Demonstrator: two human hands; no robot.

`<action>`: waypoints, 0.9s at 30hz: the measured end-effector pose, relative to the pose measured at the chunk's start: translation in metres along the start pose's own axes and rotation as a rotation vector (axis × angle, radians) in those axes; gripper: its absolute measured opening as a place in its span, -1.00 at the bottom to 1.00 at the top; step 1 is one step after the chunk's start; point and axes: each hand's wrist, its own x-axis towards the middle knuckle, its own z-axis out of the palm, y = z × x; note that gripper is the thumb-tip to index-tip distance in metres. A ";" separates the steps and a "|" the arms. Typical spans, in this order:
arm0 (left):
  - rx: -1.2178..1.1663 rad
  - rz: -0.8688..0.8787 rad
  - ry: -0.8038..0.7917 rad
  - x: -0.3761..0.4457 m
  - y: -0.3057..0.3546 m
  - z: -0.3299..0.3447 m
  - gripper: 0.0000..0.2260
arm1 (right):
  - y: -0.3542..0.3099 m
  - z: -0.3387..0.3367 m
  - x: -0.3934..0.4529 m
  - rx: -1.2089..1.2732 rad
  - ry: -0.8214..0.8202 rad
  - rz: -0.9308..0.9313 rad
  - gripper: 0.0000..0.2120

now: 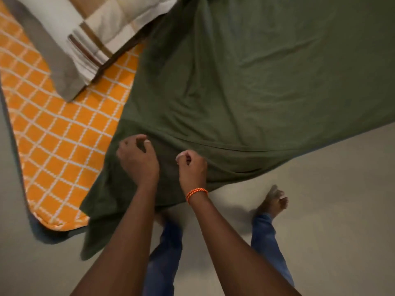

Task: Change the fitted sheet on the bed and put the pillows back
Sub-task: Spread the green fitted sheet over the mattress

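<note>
A dark olive-green fitted sheet (245,82) lies spread and creased over the bed, its near corner hanging loose toward the floor. At upper left lies a white pillow (100,20) with tan and brown stripes, just beside the sheet's edge.

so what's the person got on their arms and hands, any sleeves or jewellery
Both forearms are bare, with no sleeves in view. The right hand has a twisted orange and pale cord bracelet round its wrist. The left hand and its wrist show nothing worn; no rings are visible.
</note>
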 end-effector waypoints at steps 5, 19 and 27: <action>0.343 -0.058 -0.244 0.088 -0.068 -0.043 -0.23 | -0.040 0.099 -0.002 -0.003 0.062 -0.071 -0.83; -0.875 -0.805 -1.202 0.106 -0.022 -0.053 -0.82 | -0.062 0.104 0.032 -0.090 0.447 -0.189 -0.85; -0.983 -0.620 -1.156 0.130 -0.059 -0.079 -0.60 | -0.094 0.115 0.021 -0.181 0.607 -0.279 -0.88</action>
